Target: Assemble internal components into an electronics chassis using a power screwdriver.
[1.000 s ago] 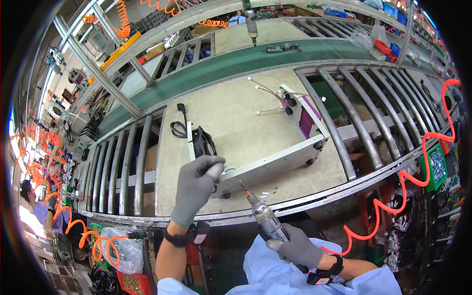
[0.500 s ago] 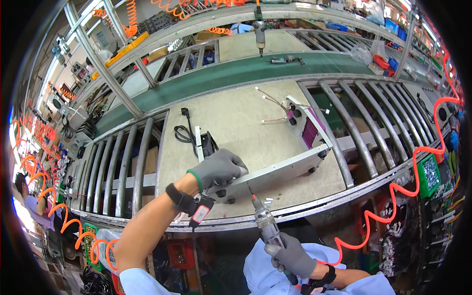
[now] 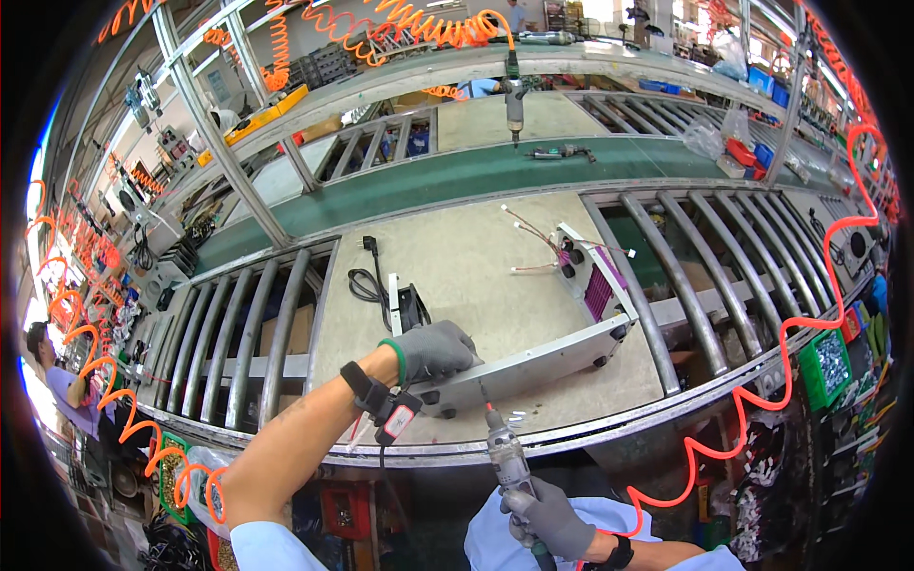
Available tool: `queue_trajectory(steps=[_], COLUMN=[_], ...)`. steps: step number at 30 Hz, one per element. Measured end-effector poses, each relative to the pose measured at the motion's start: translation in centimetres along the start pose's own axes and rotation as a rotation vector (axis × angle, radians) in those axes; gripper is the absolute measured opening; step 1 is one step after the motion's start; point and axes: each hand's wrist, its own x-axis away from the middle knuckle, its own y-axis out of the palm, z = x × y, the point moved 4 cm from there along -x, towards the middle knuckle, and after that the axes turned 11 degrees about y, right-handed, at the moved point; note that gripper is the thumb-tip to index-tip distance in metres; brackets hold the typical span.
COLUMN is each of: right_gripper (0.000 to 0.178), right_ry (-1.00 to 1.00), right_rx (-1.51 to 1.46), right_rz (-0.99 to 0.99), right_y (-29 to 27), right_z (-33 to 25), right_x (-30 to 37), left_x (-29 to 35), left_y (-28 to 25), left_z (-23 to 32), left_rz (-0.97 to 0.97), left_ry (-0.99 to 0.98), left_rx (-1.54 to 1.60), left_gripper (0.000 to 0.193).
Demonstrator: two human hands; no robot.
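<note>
A step of fastening seems to be in hand, judging by the power screwdriver [image 3: 509, 459] aimed at the metal chassis [image 3: 543, 363]. The chassis is set on the pale tabletop [image 3: 476, 271], its long panel standing on edge just right of the gloved left hand [image 3: 433, 352] and ahead of the right hand [image 3: 550, 519]. The left hand is kept narrow, its fingers bent over the top edge near the panel's left end; whether anything small is pinched there cannot be told. By the right hand, also gloved, the screwdriver's body is firmly enclosed, and its bit [image 3: 485, 394] is pointed away from that hand, toward the panel's outer face. Whether the panel is touched by the tip cannot be made out. Beyond the left hand, a black power cord [image 3: 363, 283] is left loosely coiled; farther off to its right, wires with white connectors [image 3: 540, 235] are spread beside a purple ribbed part [image 3: 599, 292]. For the next move, the panel would need to be held steady by the left hand, and the bit brought squarely in line with the fastening point by the right.
</note>
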Motion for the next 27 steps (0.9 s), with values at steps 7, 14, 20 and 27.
queue_trajectory(steps=[7,14,20,27], right_gripper=[0.031,0.042,0.046,0.044], right_ry=[-0.009,-0.077,-0.082,-0.059], right_rx=[0.033,0.163,0.257,0.239], right_rz=[-0.003,0.031,0.200,0.339], right_y=[0.3,-1.8,-8.7,-13.3], right_z=[-0.3,0.0,2.3,3.0], right_x=[0.3,0.3,2.2,3.5], left_x=[0.0,0.9,4.6,-2.0], left_y=[0.0,-0.1,9.4,18.8], left_z=[-0.1,2.1,4.1,1.2], left_rz=[-0.002,0.297,0.791,0.757], left_ry=[0.059,0.211,0.590,0.417], left_rx=[0.007,-0.214,-0.181,-0.360], left_gripper=[0.031,0.035,0.020,0.011])
